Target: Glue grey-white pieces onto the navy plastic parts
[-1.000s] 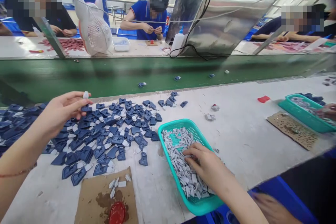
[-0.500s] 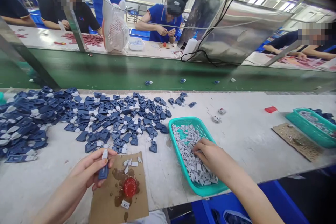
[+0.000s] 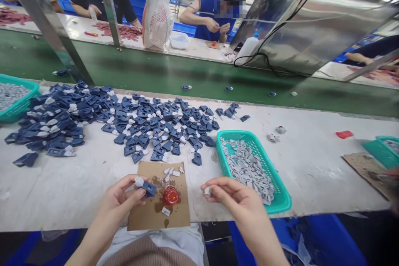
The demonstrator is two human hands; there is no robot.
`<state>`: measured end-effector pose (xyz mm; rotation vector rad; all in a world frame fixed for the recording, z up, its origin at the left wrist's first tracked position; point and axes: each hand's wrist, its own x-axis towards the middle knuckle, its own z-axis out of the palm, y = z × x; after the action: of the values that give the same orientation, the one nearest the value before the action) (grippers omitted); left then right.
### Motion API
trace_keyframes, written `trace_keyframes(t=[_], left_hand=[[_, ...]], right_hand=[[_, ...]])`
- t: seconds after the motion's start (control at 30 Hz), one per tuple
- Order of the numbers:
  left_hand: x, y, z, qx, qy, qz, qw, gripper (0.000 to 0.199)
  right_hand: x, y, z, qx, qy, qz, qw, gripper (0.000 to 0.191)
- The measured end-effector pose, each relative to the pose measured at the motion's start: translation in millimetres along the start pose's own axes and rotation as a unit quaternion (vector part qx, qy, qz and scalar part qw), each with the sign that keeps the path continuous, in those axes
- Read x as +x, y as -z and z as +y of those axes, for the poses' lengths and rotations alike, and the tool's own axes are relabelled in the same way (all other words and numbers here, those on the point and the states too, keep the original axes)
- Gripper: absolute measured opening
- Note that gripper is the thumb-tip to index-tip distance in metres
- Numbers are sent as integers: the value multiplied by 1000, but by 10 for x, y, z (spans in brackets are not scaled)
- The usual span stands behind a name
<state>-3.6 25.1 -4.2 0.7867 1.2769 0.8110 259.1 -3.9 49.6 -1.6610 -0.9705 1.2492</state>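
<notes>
My left hand [image 3: 124, 195] pinches a dark blue plastic piece [image 3: 150, 189] with a whitish end, above the left edge of a cardboard sheet [image 3: 143, 218]. Between the fingertips of my right hand [image 3: 229, 195] is a small light grey plastic part [image 3: 207, 190], held just left of a green basket [image 3: 282, 205]. Many similar grey parts [image 3: 249, 166] fill that basket. On the cardboard sit a round red cap [image 3: 171, 195], wet brown stains and several loose grey parts [image 3: 168, 173].
A wide heap of blue pieces [image 3: 149, 120] spreads over the table's left and middle. Another green basket [image 3: 21, 102] stands far left. Behind runs a green conveyor belt [image 3: 156, 70] carrying a few pieces. Across it, co-workers sit near a white bottle [image 3: 247, 49]. Metal posts [image 3: 59, 37] rise at the left.
My right hand has come out of the basket and moved left with a grey part. My left hand has turned the blue piece sideways. The view has shifted left.
</notes>
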Motion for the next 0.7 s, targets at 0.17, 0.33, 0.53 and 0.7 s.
trace_keyframes(t=[0.17, 0.33, 0.53, 0.7], left_hand=[[-80, -73, -59, -31, -5, -5, 999, 36], [-90, -45, -157, -35, -28, -36, 998, 31], [-77, -46, -264, -40, -82, -44, 995, 20], [-82, -55, -285, -34, -114, -44, 992, 12]], right_hand=[[-3, -349, 180, 111, -86, -21, 990, 31], [35, -450, 305, 123, -101, -22, 987, 32], [63, -590, 316, 132, -116, -47, 983, 26], [77, -599, 301, 109, -100, -49, 988, 28]])
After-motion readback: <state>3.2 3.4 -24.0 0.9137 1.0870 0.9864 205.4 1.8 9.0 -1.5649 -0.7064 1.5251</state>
